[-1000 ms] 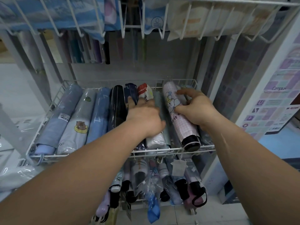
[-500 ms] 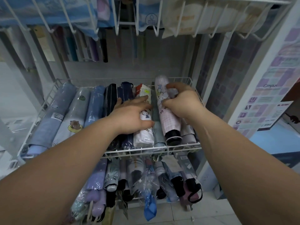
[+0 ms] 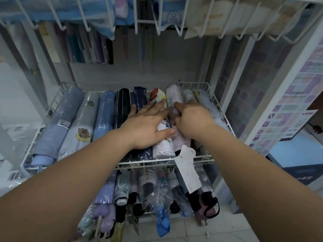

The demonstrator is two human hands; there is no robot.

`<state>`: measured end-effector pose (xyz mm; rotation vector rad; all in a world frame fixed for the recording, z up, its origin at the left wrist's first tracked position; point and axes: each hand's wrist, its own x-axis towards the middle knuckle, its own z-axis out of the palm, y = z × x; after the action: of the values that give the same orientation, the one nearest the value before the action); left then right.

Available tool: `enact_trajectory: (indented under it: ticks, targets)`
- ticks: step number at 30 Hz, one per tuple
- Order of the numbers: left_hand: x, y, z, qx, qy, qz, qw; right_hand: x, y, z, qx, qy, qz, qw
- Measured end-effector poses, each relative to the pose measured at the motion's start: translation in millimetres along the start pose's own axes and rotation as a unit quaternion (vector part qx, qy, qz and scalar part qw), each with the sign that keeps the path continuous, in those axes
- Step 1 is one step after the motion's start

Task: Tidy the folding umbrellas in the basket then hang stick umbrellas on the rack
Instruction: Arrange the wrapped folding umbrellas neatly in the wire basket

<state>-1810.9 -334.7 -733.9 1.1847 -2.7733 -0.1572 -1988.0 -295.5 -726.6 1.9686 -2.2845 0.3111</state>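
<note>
Wire basket, filled with folding umbrellas; white umbrella pressed by left hand, pink checked umbrella gripped by right hand.

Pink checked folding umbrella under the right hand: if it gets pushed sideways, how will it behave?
Probably slippery: the pink checked umbrella looks wrapped in glossy clear plastic. Its round shape would tend to roll, though the white cat-print umbrella packed beside it in the basket should limit that. The hanging paper tag may snag on the wire rim.
</note>
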Motion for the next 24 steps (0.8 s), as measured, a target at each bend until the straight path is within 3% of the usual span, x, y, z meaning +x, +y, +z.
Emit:
enact_trajectory:
  ticks: [3, 9, 19, 24]
  targets:
    - [-10, -7, -3, 0.013, 0.027, -0.022, 0.999, 2, 4, -2, -0.028, 0.012, -0.034, 0.999]
    - [-15, -17, -8, -0.001, -0.021, -0.124, 0.992, 12, 14, 0, 0.041, -0.092, -0.058, 0.993]
    - [-10, -11, -9, 0.006, -0.057, -0.127, 0.990, 8, 19, 3, 0.034, -0.105, -0.051, 0.993]
    - [-22, -11, -7, -0.013, 0.023, -0.098, 0.995, 3, 12, -2, 0.045, -0.088, -0.043, 0.994]
